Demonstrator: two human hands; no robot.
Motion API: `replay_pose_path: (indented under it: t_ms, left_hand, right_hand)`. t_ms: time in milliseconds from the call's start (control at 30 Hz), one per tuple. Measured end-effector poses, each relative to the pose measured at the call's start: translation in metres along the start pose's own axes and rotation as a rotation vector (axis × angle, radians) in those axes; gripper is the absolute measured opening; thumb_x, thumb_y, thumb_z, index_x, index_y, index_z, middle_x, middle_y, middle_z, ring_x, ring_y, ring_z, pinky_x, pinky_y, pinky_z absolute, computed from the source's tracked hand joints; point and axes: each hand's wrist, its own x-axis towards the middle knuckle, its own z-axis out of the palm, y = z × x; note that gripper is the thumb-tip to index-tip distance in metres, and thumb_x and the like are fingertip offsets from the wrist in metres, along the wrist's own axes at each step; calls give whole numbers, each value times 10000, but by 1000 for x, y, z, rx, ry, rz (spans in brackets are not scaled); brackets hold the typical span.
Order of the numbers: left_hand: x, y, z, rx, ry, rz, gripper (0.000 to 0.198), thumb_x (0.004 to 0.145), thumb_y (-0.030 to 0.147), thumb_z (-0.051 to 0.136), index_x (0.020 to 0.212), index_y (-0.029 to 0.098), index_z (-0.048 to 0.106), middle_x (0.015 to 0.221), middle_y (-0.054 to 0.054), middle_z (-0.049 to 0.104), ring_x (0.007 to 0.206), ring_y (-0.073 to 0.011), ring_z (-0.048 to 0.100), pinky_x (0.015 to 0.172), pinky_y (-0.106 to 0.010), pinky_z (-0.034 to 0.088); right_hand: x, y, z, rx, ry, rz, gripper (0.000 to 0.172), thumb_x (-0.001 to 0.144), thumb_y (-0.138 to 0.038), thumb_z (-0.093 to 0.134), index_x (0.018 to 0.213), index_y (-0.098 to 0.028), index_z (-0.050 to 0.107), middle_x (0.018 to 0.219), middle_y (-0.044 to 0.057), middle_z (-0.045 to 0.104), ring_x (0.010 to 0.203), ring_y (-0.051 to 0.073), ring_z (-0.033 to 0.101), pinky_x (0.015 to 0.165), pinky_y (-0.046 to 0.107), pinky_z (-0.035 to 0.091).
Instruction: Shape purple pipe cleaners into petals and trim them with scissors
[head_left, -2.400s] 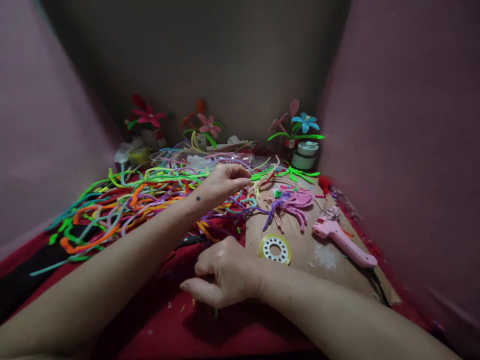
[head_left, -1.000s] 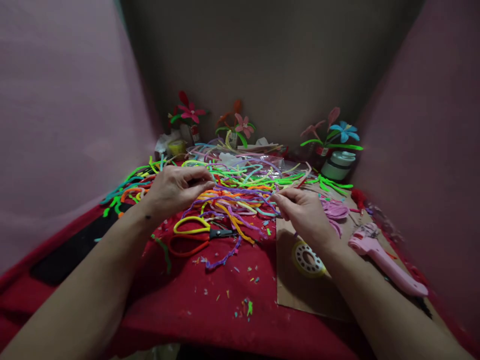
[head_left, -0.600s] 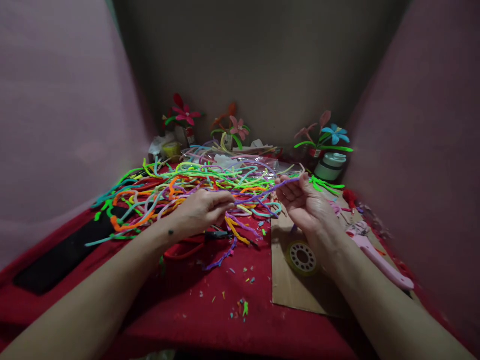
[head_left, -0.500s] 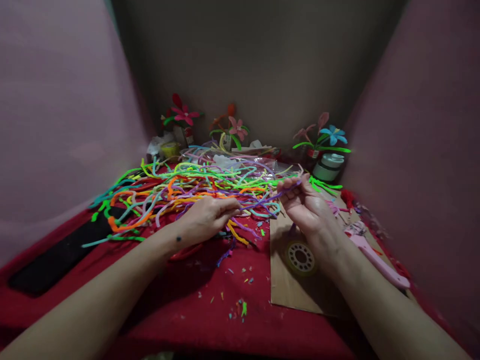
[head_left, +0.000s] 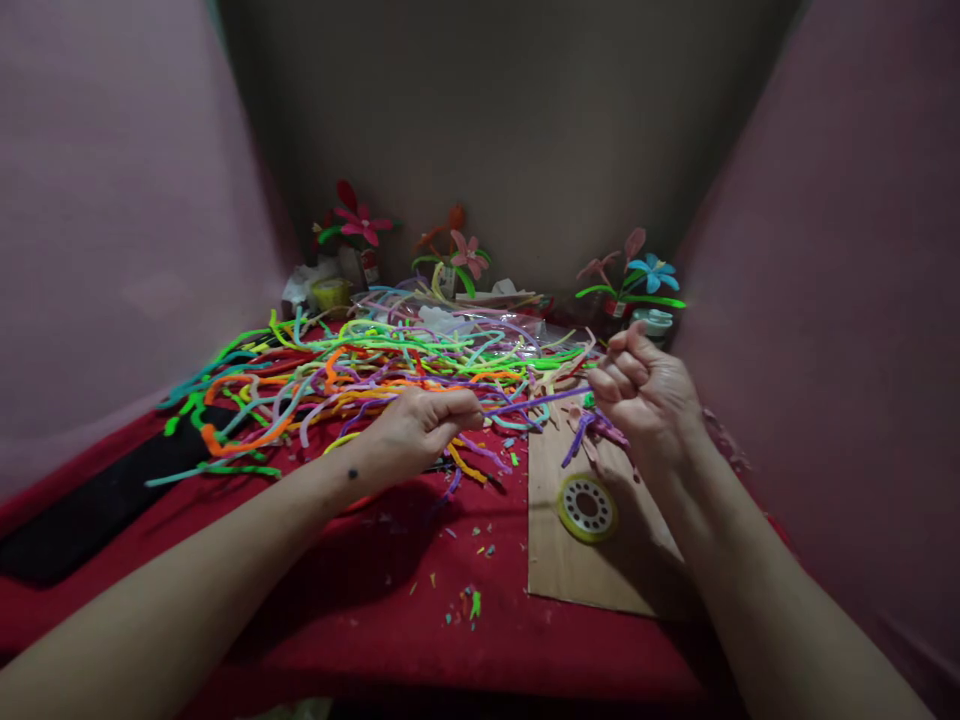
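Note:
A purple pipe cleaner [head_left: 537,402] stretches almost level between my two hands. My left hand [head_left: 421,428] pinches its left end, thumb against the curled fingers. The other end runs into the closed fingers of my right hand [head_left: 646,388]. Behind and beneath my left hand lies a heap of many-coloured pipe cleaners [head_left: 360,372]. Below my right hand, a small bunch of purple and pink pipe cleaner pieces [head_left: 585,432] rests on a cardboard sheet [head_left: 559,560], with a roll of tape [head_left: 588,508] nearer to me.
Pipe cleaner flowers [head_left: 363,226] stand at the back, with a pink flower [head_left: 469,254] and a blue flower [head_left: 652,273] further right. A black flat object [head_left: 67,525] lies at left. Colourful clippings [head_left: 474,604] dot the red cloth [head_left: 360,620].
My right hand has moved right and its fingers have closed into a fist, drawing the purple pipe cleaner straighter. My left hand has barely moved. The purple and pink bunch now shows.

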Motion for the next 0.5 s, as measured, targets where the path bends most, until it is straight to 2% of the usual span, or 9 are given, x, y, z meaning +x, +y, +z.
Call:
replay_pose_path:
  t_ms: [100,167,200,233,267,333,400,500]
  left_hand:
    - [3,0,-2,-148,-15,-96,189,791,249,458,656,153,548,586,32,478,516,-72,416,479,-163,332]
    - [5,-1,-4,-239,-18,-183,209,795,298,475,658,155,541,526,51,398,457,-63,345,426,-164,283]
    - [6,-1,-5,-279,-18,-218,216,799,315,475,668,156,540,503,59,363,436,-60,314,408,-166,259]
    - [6,-1,-5,-309,-13,-242,220,803,326,472,681,157,542,488,65,339,422,-59,289,397,-168,240]
    - [5,-1,-5,-330,-6,-253,222,807,332,468,698,157,547,482,68,327,417,-58,276,393,-169,229]
    - [5,-1,-3,-344,7,-259,223,812,333,461,718,154,555,487,68,325,422,-57,268,397,-170,223]
    - [4,1,1,-323,6,-266,218,814,324,458,717,153,551,497,65,330,433,-58,271,406,-172,222]
    - [3,3,6,-277,-19,-266,224,815,315,459,663,156,503,503,64,335,447,-59,279,414,-174,213]
  right_hand:
    - [4,-4,0,69,-59,-38,373,930,-273,402,583,-161,477,333,-112,222,296,32,165,307,143,219]
    - [8,0,-1,156,-71,-51,353,935,-313,376,633,-176,498,368,-101,325,318,37,293,361,138,334]
    - [10,4,-1,196,-54,-65,355,935,-348,356,664,-180,514,407,-85,409,355,45,384,420,154,410]
    - [11,10,-1,206,-65,-29,357,924,-405,344,745,-174,548,538,-36,549,494,74,529,568,217,502]
    - [11,17,-1,208,-67,-15,373,903,-458,357,816,-162,567,692,20,634,658,115,612,695,287,527]
    - [7,34,-1,158,-102,59,268,883,-383,443,867,-156,585,844,59,670,841,152,635,843,336,491]
    - [-2,49,2,108,-155,119,166,861,-294,492,874,-173,606,879,49,682,904,152,631,920,339,446]
    - [-15,64,6,49,-252,102,145,841,-223,509,881,-168,637,868,51,696,907,166,637,971,382,401]
